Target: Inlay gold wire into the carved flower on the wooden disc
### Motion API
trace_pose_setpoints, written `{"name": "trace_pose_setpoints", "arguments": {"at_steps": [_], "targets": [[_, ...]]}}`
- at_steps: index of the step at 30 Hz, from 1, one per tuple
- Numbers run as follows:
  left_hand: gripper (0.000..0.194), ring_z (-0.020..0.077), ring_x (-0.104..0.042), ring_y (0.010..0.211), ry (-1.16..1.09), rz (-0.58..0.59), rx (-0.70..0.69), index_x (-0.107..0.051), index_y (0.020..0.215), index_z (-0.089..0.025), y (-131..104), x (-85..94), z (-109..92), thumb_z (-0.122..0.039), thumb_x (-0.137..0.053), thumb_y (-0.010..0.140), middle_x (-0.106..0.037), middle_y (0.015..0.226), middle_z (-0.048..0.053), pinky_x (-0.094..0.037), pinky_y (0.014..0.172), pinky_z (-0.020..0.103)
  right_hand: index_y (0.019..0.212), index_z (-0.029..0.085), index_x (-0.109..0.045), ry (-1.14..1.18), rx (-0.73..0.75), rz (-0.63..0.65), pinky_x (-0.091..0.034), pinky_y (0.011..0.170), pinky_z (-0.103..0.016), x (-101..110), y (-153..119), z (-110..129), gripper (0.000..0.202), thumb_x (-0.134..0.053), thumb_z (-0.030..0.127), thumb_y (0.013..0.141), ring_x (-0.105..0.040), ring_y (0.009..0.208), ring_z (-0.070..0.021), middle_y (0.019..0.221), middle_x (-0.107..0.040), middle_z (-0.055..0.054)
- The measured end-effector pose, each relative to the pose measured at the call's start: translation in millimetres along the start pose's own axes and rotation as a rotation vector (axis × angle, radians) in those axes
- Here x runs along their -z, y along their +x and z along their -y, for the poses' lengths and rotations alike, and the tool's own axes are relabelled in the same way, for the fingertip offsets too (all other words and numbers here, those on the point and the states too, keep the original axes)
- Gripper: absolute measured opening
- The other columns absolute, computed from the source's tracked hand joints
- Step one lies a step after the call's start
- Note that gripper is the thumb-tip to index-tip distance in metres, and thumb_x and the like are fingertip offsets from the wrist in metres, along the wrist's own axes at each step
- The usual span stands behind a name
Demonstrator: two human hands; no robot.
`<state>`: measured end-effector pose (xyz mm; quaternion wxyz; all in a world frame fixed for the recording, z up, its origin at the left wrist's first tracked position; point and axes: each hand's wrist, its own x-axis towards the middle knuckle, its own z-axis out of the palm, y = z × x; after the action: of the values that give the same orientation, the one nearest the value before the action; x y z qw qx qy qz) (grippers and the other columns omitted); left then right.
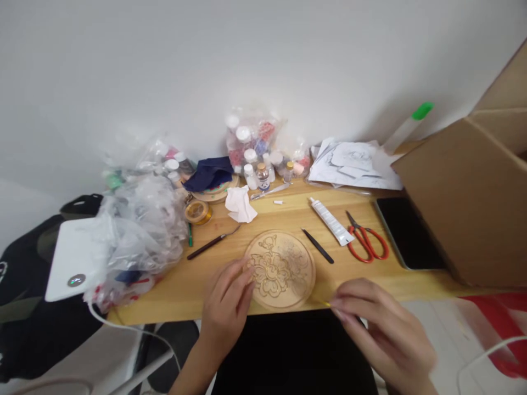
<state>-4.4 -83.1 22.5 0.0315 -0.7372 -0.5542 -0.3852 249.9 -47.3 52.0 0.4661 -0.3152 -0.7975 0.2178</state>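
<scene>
A round wooden disc [284,299] with raised gold-coloured flower outlines lies near the table's front edge. My left hand [226,299] rests at its left side, fingers stretched out and fingertips on its surface. Right of the disc, my right hand [379,323] is raised in a pinch. A thin gold wire [326,303] shows at its fingertips, slightly blurred. Black tweezers [318,246] lie just right of the disc. A dark-handled tool [212,242] with a thin metal tip lies to its left. A spool of gold wire [198,212] sits farther back on the left.
Behind the disc are a crumpled tissue [240,204], a small white cap [279,202] and bagged bottles [251,142]. To the right lie a white tube [331,220], orange-handled scissors [366,241], a phone [407,233] and a cardboard box [465,203]. Plastic bags [142,225] crowd the left.
</scene>
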Motion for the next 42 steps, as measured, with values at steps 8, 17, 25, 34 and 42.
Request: {"name": "trace_pose_setpoints", "arguments": {"at_steps": [8,17,25,34,42], "targets": [[0.016,0.0134,-0.064,0.077,-0.244,-0.164,0.170,-0.069,0.087,-0.023,25.6,22.4,-7.0,-0.008,-0.071,0.082,-0.069,0.081,-0.002,-0.053,0.074,0.027,0.090,0.022,-0.069,0.167,-0.236,-0.188,-0.056,0.060,-0.023,1.3,10.7,16.4,0.023,-0.067,0.002,0.080,-0.067,0.069,-0.0126,0.077,-0.070,0.001],[0.015,0.0131,-0.063,0.071,-0.791,-0.277,0.789,-0.073,0.073,-0.024,21.0,27.6,-9.1,-0.033,-0.084,0.072,-0.070,0.075,0.000,-0.053,0.066,0.026,0.079,0.022,-0.074,0.381,-0.658,-0.293,-0.049,0.047,-0.017,-11.3,-5.3,1.9,0.002,-0.076,0.021,0.079,-0.058,0.052,-0.0081,0.066,-0.068,0.001],[0.025,0.0062,-0.054,0.056,-1.224,-0.199,1.024,-0.077,0.073,-0.020,32.2,30.5,-26.3,-0.037,-0.091,0.061,-0.070,0.069,0.001,-0.048,0.055,0.021,0.080,0.021,-0.075,0.386,-0.703,-0.248,-0.049,0.045,-0.023,-8.8,-15.3,-5.1,0.003,-0.077,0.023,0.080,-0.056,0.050,-0.0115,0.061,-0.064,-0.002],[0.025,0.0050,-0.051,0.056,-1.417,-0.147,1.099,-0.073,0.069,-0.018,31.8,32.1,-32.3,-0.033,-0.091,0.062,-0.063,0.065,-0.002,-0.046,0.055,0.018,0.078,0.023,-0.077,0.390,-0.735,-0.240,-0.050,0.044,-0.022,-11.5,-21.9,-6.1,0.001,-0.078,0.024,0.078,-0.058,0.048,-0.0125,0.060,-0.065,-0.002],[0.026,0.0047,-0.053,0.057,-1.477,-0.115,1.115,-0.071,0.065,-0.018,32.5,29.6,-35.1,-0.030,-0.093,0.059,-0.061,0.061,-0.004,-0.048,0.058,0.017,0.078,0.024,-0.077,0.377,-0.799,-0.243,-0.048,0.045,-0.022,-14.7,-23.8,-6.3,0.005,-0.080,0.026,0.076,-0.057,0.050,-0.0119,0.062,-0.066,-0.001]]}}
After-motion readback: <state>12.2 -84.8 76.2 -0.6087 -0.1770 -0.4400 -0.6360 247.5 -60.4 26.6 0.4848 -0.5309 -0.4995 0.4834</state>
